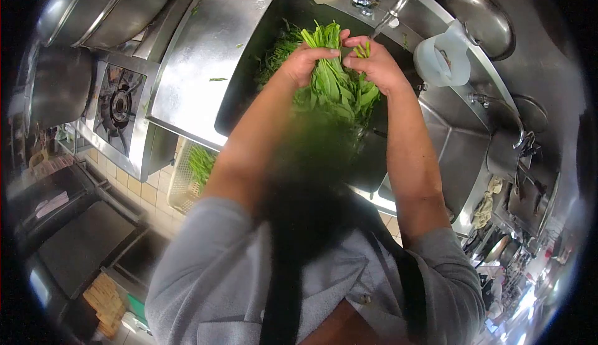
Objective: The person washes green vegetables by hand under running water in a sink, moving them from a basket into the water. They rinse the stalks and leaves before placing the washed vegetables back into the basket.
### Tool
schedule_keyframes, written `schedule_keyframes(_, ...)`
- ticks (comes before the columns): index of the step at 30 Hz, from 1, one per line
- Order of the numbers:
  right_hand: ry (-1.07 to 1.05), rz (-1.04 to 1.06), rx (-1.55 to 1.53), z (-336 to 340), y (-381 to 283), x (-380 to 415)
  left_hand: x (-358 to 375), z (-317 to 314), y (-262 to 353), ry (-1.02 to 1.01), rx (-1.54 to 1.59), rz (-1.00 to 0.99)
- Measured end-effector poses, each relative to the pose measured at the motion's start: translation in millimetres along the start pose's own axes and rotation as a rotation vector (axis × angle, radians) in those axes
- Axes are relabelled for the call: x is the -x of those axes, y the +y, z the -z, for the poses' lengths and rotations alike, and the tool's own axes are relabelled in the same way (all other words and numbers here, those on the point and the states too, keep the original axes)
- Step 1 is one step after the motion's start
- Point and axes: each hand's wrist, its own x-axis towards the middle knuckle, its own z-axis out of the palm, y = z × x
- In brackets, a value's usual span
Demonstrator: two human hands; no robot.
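Over a sink basin [240, 93], my left hand [303, 63] is wrapped round a bunch of long leafy greens [333, 86], stems up and leaves hanging down. My right hand [374, 65] pinches a few stems of the same greens at the bunch's right side, close to my left fingers. Below and to the left, more loose greens [280, 55] lie in the basin. A curved metal faucet [398, 5] reaches in just beyond my right hand. A dark blur in the lower middle hides the near part of the basin.
A metal counter [196, 58] with leaf scraps adjoins the sink, with a gas burner [120, 103] further left. A plastic basket [180, 186] holding greens stands low at left. On the right are a plastic pitcher [445, 61], a metal lid [483, 18] and a second basin [461, 146].
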Motion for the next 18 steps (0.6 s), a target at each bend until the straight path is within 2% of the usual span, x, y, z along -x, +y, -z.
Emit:
schedule_keyframes(3,0.0,-0.014,0.022,1.0,6.1,-0.6,2.3,0.0,3.3,-0.001,0.043,0.001)
schedule_keyframes(6,-0.104,-0.057,-0.077,-0.3,13.5,-1.9,3.1,3.0,6.5,-0.054,0.095,0.067)
schedule_keyframes(8,0.044,0.007,-0.099,-0.7,18.0,-2.9,8.3,-2.5,13.9,0.018,-0.004,0.088)
schedule_keyframes(9,0.045,0.007,-0.1,2.2,21.1,-2.6,4.2,4.1,8.0,0.018,-0.005,0.088)
schedule_keyframes(11,0.184,-0.084,-0.169,16.4,31.2,-1.4,-6.4,22.7,-7.2,-0.013,0.065,-0.035)
schedule_keyframes(12,0.18,-0.085,-0.169,26.6,48.0,-3.5,-3.6,23.3,-5.0,-0.009,0.066,-0.036)
schedule_keyframes(14,0.493,-0.017,0.021,48.9,86.1,-14.6,3.6,22.9,3.2,-0.066,0.199,-0.014)
schedule_keyframes(15,0.493,-0.018,0.022,53.5,86.9,-17.2,1.2,25.6,2.9,-0.081,0.229,0.007)
schedule_keyframes(17,0.512,0.072,0.237,62.0,91.0,-19.5,-3.3,27.7,-2.1,-0.102,0.215,0.06)
schedule_keyframes(18,0.516,0.067,0.237,56.0,74.7,-14.4,-4.7,26.7,-4.3,-0.119,0.2,0.113)
